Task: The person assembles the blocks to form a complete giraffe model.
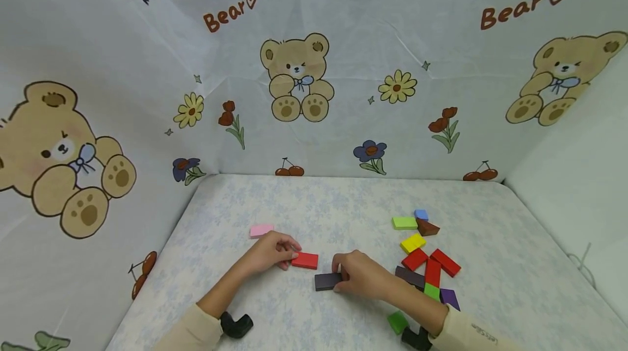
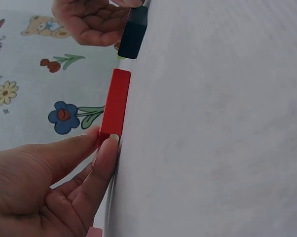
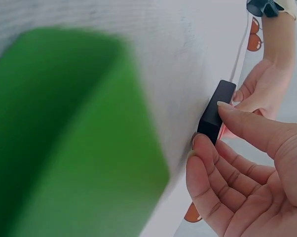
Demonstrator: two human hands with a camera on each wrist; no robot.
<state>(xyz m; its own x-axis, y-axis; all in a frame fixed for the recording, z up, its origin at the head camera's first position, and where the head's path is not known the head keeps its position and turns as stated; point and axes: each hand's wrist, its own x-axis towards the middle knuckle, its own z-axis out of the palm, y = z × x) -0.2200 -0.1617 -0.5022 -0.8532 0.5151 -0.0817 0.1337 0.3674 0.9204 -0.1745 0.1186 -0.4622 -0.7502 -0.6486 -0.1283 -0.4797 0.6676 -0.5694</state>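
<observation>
My left hand [image 1: 271, 253] pinches the left end of a red block [image 1: 305, 260] lying on the table. In the left wrist view, thumb and finger meet at the near end of that red block [image 2: 115, 103]. My right hand [image 1: 362, 274] pinches a black block [image 1: 326, 282] by its right end, nearer to me than the red one. The right wrist view shows thumb and fingertips on the black block [image 3: 217, 111]. The two blocks lie apart in the head view. A pink block [image 1: 261, 230] rests just beyond my left hand.
Loose blocks lie on the right: light green [image 1: 404, 223], blue [image 1: 421, 214], brown [image 1: 428, 227], yellow [image 1: 413, 242], several red [image 1: 446, 262], dark grey [image 1: 409, 277] and purple [image 1: 449, 298]. A green block [image 1: 398, 322] sits beside my right forearm. A bear-print cloth [image 1: 343, 138] hangs behind the table.
</observation>
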